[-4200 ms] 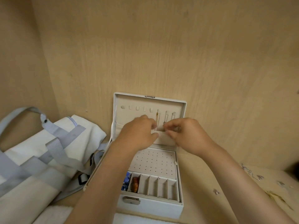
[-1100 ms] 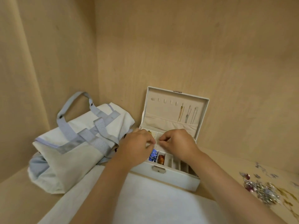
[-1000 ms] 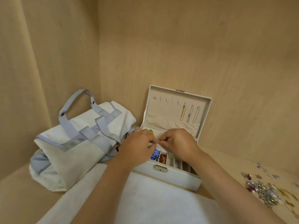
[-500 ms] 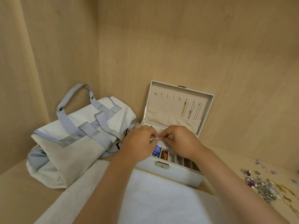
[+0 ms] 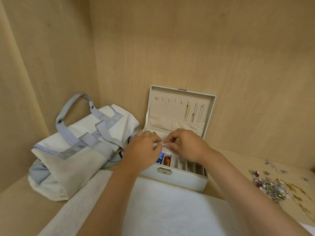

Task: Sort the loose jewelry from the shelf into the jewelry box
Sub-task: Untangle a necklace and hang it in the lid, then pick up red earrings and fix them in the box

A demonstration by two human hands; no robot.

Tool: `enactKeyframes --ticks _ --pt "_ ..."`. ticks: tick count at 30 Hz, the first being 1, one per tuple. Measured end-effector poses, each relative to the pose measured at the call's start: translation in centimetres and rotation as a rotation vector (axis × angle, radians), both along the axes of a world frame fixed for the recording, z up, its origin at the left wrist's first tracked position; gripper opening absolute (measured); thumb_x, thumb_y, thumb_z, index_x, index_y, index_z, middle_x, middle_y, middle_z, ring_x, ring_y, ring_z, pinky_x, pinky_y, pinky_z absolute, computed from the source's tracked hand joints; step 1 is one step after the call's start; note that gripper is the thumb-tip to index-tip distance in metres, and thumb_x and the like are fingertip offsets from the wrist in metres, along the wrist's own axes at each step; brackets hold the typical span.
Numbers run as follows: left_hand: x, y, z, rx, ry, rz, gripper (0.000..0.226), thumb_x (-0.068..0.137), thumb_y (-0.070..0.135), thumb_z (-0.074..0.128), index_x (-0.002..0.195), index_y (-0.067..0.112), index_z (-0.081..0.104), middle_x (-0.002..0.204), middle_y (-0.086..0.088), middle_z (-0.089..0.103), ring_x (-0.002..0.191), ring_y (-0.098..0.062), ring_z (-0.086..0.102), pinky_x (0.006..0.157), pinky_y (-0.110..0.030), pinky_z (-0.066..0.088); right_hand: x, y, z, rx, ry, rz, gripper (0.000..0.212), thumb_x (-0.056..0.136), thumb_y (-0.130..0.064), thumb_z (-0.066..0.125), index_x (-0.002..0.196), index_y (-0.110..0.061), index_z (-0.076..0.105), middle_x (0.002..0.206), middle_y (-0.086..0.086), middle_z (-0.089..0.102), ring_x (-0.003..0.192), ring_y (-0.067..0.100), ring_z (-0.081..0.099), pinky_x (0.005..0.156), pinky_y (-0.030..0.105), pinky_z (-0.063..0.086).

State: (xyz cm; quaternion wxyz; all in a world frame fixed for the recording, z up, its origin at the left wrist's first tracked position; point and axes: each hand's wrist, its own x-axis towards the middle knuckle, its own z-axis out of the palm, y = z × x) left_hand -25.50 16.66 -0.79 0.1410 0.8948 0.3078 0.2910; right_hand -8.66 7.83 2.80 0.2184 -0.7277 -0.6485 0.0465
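I see the left hand (image 5: pixel 142 151) and right hand (image 5: pixel 188 147) meeting at centre frame. Both are pinching a small pale piece (image 5: pixel 164 144), too tiny to identify, above the open white rectangular jewelry box (image 5: pixel 179 180). A white-and-grey fabric bag (image 5: pixel 76 150) lies at the left. A heap of loose silver and gold jewelry (image 5: pixel 271 187) lies at lower right on the wooden shelf (image 5: pixel 242 160).
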Motion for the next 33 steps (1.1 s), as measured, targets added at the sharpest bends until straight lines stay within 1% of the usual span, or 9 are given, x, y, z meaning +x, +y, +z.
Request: enactKeyframes --ticks 4,8,11,14,19,23,27,30,33 --pt "1.1 -1.2 1.5 0.038 -0.030 0.007 0.028 0.096 0.038 0.053 0.119 0.031 0.066 0.120 0.012 0.061 0.115 -0.011 0.049 0.098 -0.036 0.045 2.8 -3.1 1.0 0.066 0.026 -0.034 0.011 0.091 -0.028 0.068 0.099 -0.034 0.072 0.098 -0.014 0.066 0.094 0.008 0.061 0.089 0.033 0.051" --pt "4.6 -4.0 3.2 0.036 -0.047 -0.100 0.025 0.096 0.034 0.055 0.118 0.032 0.066 0.113 0.016 0.061 0.107 -0.006 0.048 0.090 -0.026 0.041 6.9 -7.9 2.1 0.120 0.043 -0.101 0.009 0.090 -0.022 0.070 0.094 -0.029 0.073 0.095 -0.015 0.067 0.091 0.005 0.062 0.085 0.025 0.047" --pt "8.4 -7.0 4.0 -0.019 -0.035 -0.210 0.022 0.094 0.032 0.056 0.111 0.030 0.069 0.104 0.015 0.064 0.100 -0.006 0.051 0.088 -0.027 0.044 10.6 -11.5 2.0 0.103 0.070 -0.168 0.011 0.088 -0.019 0.071 0.093 -0.028 0.074 0.093 -0.017 0.069 0.089 0.000 0.063 0.081 0.017 0.044" --pt "12.4 -10.0 3.7 -0.064 0.029 -0.301 0.020 0.094 0.029 0.056 0.107 0.028 0.071 0.104 0.013 0.065 0.093 -0.006 0.054 0.086 -0.028 0.047 13.8 -14.8 1.6 0.031 0.075 -0.225 0.016 0.088 -0.016 0.071 0.092 -0.030 0.074 0.089 -0.019 0.069 0.084 -0.003 0.062 0.074 0.007 0.040" --pt "18.1 -13.3 2.1 -0.201 0.124 -0.386 0.018 0.092 0.029 0.061 0.106 0.024 0.072 0.102 0.010 0.069 0.084 -0.005 0.059 0.083 -0.025 0.051 17.7 -18.3 0.8 -0.133 0.056 -0.287 0.018 0.087 -0.013 0.070 0.094 -0.029 0.075 0.093 -0.018 0.069 0.090 0.001 0.064 0.087 0.022 0.049" --pt "22.0 -14.4 0.1 -0.303 0.169 -0.394 0.014 0.088 0.027 0.066 0.099 0.025 0.073 0.088 0.012 0.069 0.076 -0.004 0.060 0.076 -0.023 0.050 19.6 -19.2 -0.1 -0.211 0.106 -0.309 0.024 0.083 -0.014 0.074 0.080 -0.038 0.070 0.089 -0.017 0.070 0.084 0.000 0.065 0.083 0.024 0.054" --pt "24.5 -14.6 -1.5 -0.341 0.196 -0.377 0.008 0.087 0.031 0.066 0.096 0.032 0.068 0.085 0.017 0.064 0.077 0.001 0.057 0.075 -0.022 0.048 20.8 -19.0 -1.6 -0.251 0.166 -0.332 0.016 0.074 -0.019 0.082 0.081 -0.032 0.078 0.077 -0.020 0.072 0.075 -0.004 0.066 0.078 0.024 0.056" --pt "25.1 -14.8 -2.3 -0.330 0.157 -0.389 0.009 0.088 0.027 0.064 0.094 0.033 0.066 0.085 0.017 0.064 0.077 0.003 0.057 0.077 -0.024 0.050 21.0 -18.7 -2.5 -0.268 0.174 -0.294 0.011 0.076 -0.023 0.083 0.082 -0.031 0.078 0.075 -0.018 0.071 0.075 -0.004 0.065 0.078 0.024 0.054" --pt "25.0 -14.8 -3.1 -0.332 0.060 -0.423 0.012 0.087 0.022 0.067 0.096 0.031 0.067 0.087 0.017 0.064 0.078 0.003 0.057 0.077 -0.022 0.051 21.5 -18.7 -2.9 -0.214 0.272 -0.273 0.006 0.081 -0.021 0.081 0.080 -0.026 0.078 0.070 -0.017 0.072 0.068 -0.006 0.063 0.076 0.024 0.054"
